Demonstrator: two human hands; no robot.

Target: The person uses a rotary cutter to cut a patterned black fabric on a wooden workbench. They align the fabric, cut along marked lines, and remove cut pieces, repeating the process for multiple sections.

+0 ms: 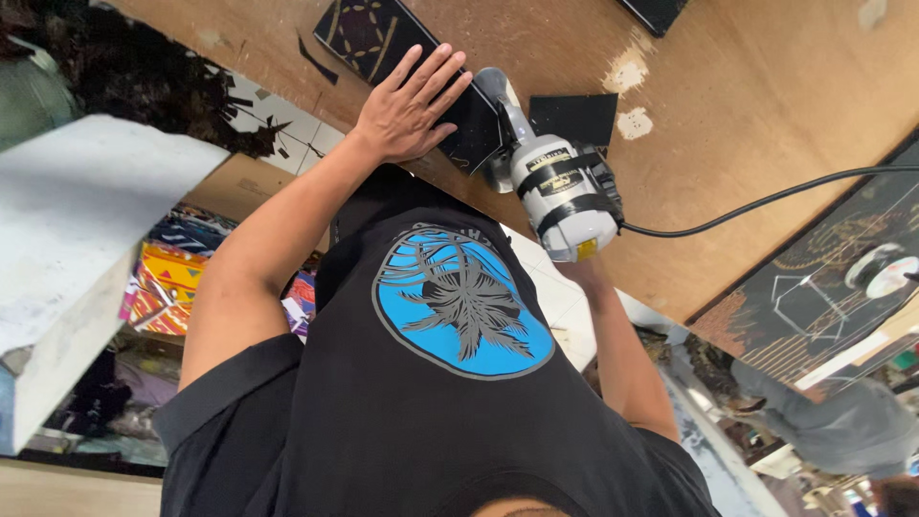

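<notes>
My left hand [407, 105] lies flat, fingers spread, on a stack of dark patterned fabric [369, 33] near the edge of a brown wooden table [747, 86]. Just right of it stands a white and grey electric fabric cutter [565, 196], its blade end against the stack. My right hand [582, 273] reaches up under the cutter's rear and grips it; the machine hides most of that hand. A small black fabric piece [574, 117] lies behind the cutter.
A black cable [766, 201] runs from the cutter to the right. Black cloth with a gold pattern [814, 297] and a round white object [885, 273] lie at the right. Colourful folded fabrics [163, 278] sit below left. Another person in grey [833, 426] is at lower right.
</notes>
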